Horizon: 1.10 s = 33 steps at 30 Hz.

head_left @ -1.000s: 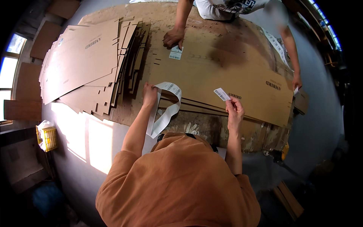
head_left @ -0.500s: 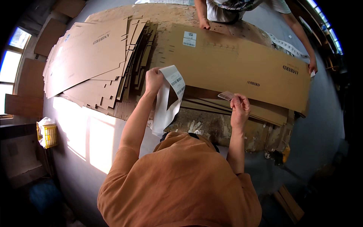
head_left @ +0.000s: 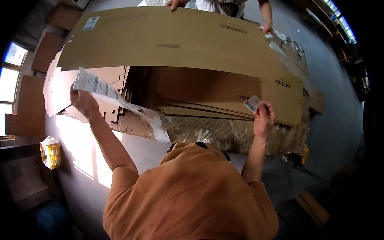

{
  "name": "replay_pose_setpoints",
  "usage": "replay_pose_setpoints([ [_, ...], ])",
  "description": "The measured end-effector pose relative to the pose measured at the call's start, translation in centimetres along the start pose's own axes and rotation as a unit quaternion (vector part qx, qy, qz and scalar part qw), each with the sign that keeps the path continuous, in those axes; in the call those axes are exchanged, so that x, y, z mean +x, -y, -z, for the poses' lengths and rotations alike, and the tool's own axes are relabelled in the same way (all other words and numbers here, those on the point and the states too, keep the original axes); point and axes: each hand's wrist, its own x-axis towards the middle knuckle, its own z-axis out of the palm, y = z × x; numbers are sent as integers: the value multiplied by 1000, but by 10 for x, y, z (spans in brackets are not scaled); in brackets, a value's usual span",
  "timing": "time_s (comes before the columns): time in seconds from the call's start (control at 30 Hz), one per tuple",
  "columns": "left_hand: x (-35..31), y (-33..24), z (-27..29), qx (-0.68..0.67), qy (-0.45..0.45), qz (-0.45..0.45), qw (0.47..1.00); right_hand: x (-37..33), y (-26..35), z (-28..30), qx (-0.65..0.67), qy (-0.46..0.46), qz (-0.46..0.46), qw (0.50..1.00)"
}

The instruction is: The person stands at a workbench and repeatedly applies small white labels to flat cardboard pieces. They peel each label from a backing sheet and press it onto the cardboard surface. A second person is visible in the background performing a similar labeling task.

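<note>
My left hand (head_left: 85,103) is closed on a long white strip of printed labels (head_left: 107,90), which trails down to the table's near edge. Between the thumb and fingers of my right hand (head_left: 264,120) is a single small label (head_left: 252,104). That hand hovers over the front of a stack of flat cardboard sheets (head_left: 224,93). Beyond it, a large flat cardboard sheet (head_left: 160,44) is lifted at an angle by a co-worker's hands (head_left: 177,4). A white label (head_left: 91,23) sits on its upper left corner.
Another pile of flat cardboard (head_left: 60,90) lies on the left of the worn table (head_left: 224,134). A yellow basket (head_left: 53,155) with a white bag stands on the floor at left. Another white strip (head_left: 286,60) hangs by the table's far right.
The co-worker's labelled sheet has moved up and left off the right stack, uncovering another sheet. My left hand has swung left with the strip; my right hand has shifted slightly right with its label.
</note>
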Motion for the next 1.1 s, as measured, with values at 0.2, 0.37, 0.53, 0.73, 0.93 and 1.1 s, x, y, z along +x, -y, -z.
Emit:
replay_pose_setpoints([
  [0.2,-44,1,52,-89,240,87,963,26,-18,-3,62,16,-11,998],
  [0.37,-97,11,23,-5,434,131,892,59,-48,-38,26,60,-89,994],
  [0.53,-148,50,-27,84,559,142,813,112,-117,-73,-83,96,-177,976],
  [0.73,-169,53,-67,154,610,169,759,165,-218,-119,-234,132,-236,934],
  [0.93,-168,74,-77,169,608,184,754,187,-290,-149,-366,134,-220,894],
  [1.1,-167,94,-84,157,612,167,757,187,-321,-145,-395,161,-218,878],
])
